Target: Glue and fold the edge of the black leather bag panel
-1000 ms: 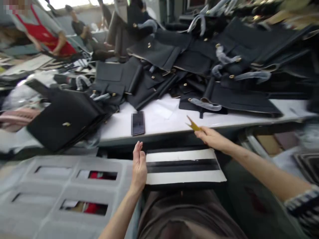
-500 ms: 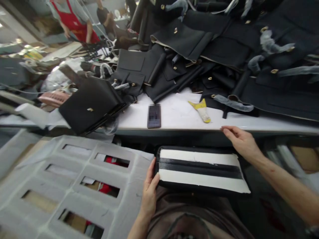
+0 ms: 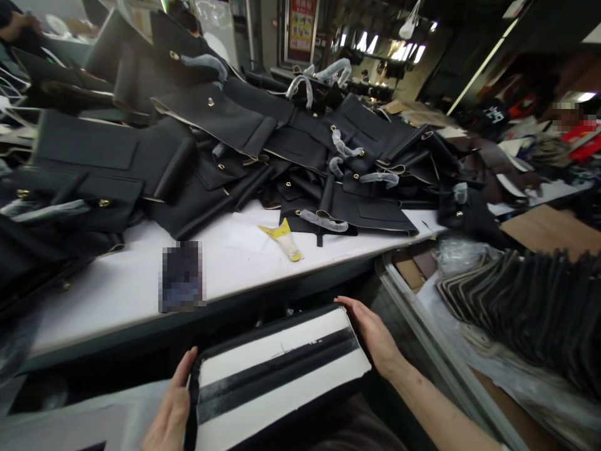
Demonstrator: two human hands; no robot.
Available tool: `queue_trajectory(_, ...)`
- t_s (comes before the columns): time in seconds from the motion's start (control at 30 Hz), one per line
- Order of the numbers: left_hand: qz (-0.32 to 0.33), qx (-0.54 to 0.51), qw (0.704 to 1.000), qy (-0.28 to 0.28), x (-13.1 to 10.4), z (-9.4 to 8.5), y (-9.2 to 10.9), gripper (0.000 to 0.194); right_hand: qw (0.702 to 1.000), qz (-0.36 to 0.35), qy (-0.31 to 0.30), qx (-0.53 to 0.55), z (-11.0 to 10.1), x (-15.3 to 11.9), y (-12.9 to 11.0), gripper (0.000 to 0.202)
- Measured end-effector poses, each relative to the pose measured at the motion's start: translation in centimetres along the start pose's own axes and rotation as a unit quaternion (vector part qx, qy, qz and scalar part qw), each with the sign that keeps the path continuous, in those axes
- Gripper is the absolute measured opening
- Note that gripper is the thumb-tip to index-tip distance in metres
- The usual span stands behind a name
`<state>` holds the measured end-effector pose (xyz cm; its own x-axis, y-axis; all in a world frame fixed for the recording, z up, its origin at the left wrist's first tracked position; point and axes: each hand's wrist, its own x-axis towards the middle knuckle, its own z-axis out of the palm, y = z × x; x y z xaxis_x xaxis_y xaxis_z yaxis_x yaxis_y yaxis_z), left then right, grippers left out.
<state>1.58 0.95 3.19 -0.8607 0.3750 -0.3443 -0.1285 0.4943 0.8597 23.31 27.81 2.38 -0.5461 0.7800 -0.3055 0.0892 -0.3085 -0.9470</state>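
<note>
Panel [image 3: 277, 369]: below bench [image 3: 117, 294] edge, near end cropped.
Left hand [image 3: 171, 410]: fingers curled on panel's left edge.
Right hand [image 3: 373, 335]: clasped its right edge.

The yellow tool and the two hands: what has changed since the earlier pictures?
The right hand let go of the yellow tool, now lying on the white table, and moved to the right end of the black-and-white striped panel. The left hand took its left end. The black leather pile stayed.
</note>
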Motion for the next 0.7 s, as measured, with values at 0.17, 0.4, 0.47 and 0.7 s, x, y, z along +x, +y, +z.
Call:
queue_trajectory(0.17, -0.076, -0.109, 0.99, -0.055, 3.6, 0.6, 0.8, 0.061, 0.994, 0.082, -0.026, 0.066, 0.3, 1.9, -0.6, 0.039)
queue_trajectory(0.4, -0.1, -0.078, 0.989, -0.077, 4.4, 0.5, 0.0, 0.057, 0.995, 0.097, -0.034, 0.011, 0.8, 3.1, -1.2, 0.03)
queue_trajectory(0.47, -0.087, -0.06, 0.992, -0.075, 4.7, 0.4, -0.7, 0.058, 0.995, 0.096, -0.035, 0.011, 0.7, 3.1, -0.9, 0.031)
queue_trajectory(0.7, -0.083, -0.081, 0.992, -0.043, 5.0, 1.2, -2.1, 0.058, 0.995, 0.096, -0.033, 0.014, 0.2, 2.8, 0.2, 0.044)
